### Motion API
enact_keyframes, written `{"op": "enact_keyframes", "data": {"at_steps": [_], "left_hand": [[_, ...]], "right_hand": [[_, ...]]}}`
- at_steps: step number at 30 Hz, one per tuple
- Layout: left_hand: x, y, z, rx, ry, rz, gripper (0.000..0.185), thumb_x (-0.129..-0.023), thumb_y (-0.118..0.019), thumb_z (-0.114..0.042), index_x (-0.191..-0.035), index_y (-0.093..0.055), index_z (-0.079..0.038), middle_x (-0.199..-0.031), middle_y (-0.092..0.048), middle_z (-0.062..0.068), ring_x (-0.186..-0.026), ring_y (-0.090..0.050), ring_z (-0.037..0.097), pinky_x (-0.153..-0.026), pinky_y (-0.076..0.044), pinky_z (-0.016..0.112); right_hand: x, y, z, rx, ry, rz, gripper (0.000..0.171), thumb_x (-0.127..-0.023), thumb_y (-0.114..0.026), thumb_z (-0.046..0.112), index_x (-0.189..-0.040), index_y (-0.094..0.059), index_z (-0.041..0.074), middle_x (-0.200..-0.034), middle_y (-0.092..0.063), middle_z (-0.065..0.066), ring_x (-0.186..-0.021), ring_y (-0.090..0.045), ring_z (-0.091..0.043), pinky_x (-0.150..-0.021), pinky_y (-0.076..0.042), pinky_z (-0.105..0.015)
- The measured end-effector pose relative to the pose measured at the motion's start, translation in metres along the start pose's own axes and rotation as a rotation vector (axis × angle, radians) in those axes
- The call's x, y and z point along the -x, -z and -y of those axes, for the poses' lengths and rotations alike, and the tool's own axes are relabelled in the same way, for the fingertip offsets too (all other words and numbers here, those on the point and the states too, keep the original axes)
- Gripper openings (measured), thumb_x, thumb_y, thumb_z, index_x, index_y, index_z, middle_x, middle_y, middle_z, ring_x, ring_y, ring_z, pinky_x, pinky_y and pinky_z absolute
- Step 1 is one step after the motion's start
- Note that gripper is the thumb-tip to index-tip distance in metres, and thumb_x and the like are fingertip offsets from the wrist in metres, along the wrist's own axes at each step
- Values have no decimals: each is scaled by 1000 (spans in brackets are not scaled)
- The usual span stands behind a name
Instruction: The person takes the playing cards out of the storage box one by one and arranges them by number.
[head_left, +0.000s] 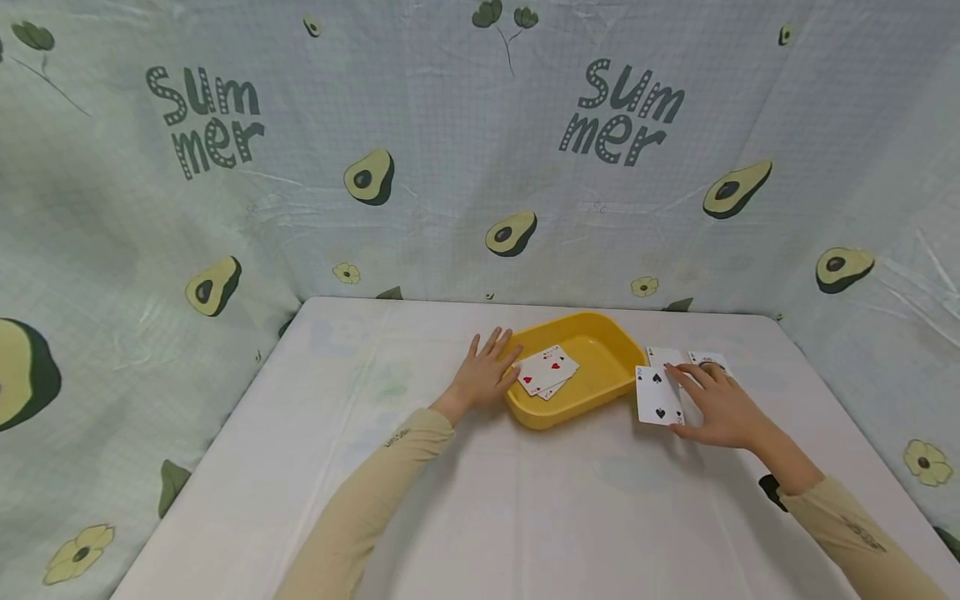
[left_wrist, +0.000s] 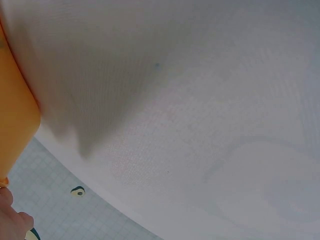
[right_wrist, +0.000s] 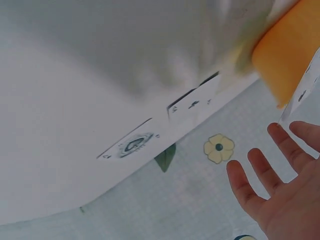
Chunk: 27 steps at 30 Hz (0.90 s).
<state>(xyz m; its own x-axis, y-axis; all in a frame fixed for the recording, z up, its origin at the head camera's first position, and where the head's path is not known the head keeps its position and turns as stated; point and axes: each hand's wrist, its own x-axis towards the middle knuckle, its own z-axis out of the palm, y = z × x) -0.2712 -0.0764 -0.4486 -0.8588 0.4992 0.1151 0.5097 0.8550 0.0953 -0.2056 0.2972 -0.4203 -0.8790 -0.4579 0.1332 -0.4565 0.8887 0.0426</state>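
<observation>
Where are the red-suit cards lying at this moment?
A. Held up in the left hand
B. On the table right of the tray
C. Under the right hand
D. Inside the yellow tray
D. The head view shows the red-suit cards lying on the floor of the yellow tray, beside the left hand.

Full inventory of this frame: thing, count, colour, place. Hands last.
tray: 1, yellow, table centre
cards in tray: a few overlapping, white with red pips, exact count unclear
spade card: 1, white with black pips, on the table right of the tray
other table cards: 2, white, behind the spade card
table: 1, white
backdrop cloth: pale, avocado print
left hand: fingers straight, at the tray's left rim
right hand: flat, fingertips on the spade card
</observation>
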Motion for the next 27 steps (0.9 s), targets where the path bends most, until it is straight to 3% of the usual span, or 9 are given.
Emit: {"op": "enact_keyframes", "data": {"at_steps": [10,18,23,27], "left_hand": [[-2,2,-1,2,9,4,49,-96,-30,-36,-141,-27,-18,-151,-13,7,-140,-4,24,-112,-5,49],[-4,1,0,1,6,-7,49,-96,-29,-37,-141,-27,-18,-151,-13,7,-140,-5,24,-112,-5,49],[-5,0,0,1,8,-7,49,-96,-29,-37,-141,-27,-18,-151,-13,7,-140,-6,25,-112,-6,49],[-6,-1,-1,1,13,-2,49,-96,-29,-37,-141,-27,-19,-151,-13,7,-140,-6,25,-112,-6,49]], "right_hand": [[14,-9,-15,-6,-2,22,81,-68,-69,46,-131,-39,4,-129,-41,-15,-113,-34,-41,-83,-37,-60],[22,-14,-28,-31,-1,14,78,-68,-70,43,-129,-41,4,-127,-43,-14,-105,-39,-36,-79,-39,-54],[23,-15,-32,-64,-7,59,78,-70,-68,45,-131,-39,6,-130,-41,-15,-110,-37,-44,-82,-37,-60],[23,-18,-35,-73,-6,95,77,-70,-68,45,-131,-38,7,-130,-42,-15,-110,-37,-42,-82,-38,-58]]}}
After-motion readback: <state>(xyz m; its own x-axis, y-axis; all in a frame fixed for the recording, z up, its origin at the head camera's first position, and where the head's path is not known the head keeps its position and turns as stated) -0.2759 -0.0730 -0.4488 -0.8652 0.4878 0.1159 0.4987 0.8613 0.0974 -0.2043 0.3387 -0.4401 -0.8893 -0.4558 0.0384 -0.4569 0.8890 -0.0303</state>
